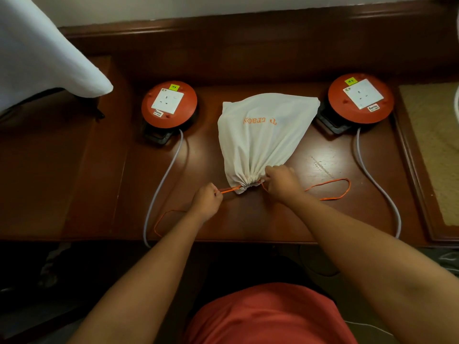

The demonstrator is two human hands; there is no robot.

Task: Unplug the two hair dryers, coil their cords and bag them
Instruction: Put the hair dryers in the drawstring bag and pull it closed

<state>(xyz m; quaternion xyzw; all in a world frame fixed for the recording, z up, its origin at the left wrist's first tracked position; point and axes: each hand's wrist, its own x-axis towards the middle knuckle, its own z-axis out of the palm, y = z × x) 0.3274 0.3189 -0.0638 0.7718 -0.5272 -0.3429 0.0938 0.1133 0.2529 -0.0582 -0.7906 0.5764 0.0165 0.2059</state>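
Red cloth (268,316) on the person's lap fills the 6 o'clock edge, and both bare forearms reach up from it toward the centre of the dark wooden bench (323,219). Left hand (206,201) has its grip clenched, pinching the orange drawstring (229,190) where it leaves the bag's neck at the 9 o'clock side; a slack loop of the same string trails toward 7 o'clock beneath the wrist. Right hand (280,181) has its grip curled tight at the 3 o'clock side of the neck, apparently on the string there, though its fingertips are hidden; another orange loop (332,189) lies flat on the bench out toward 3 o'clock. Between the hands, the white drawstring bag (263,135) lies bulging at the middle of the bench, its gathered mouth cinched closed and pointing toward 6 o'clock, orange lettering on its upper face. No hair dryers are visible outside it. Two red cord reels flank the bag: the left reel (169,104) at 10 o'clock and the right reel (360,98) at 2 o'clock, each with a white socket plate on top with nothing plugged in, and a grey cable curving toward the near bench edge. White fabric (42,45) hangs in at 10 o'clock.
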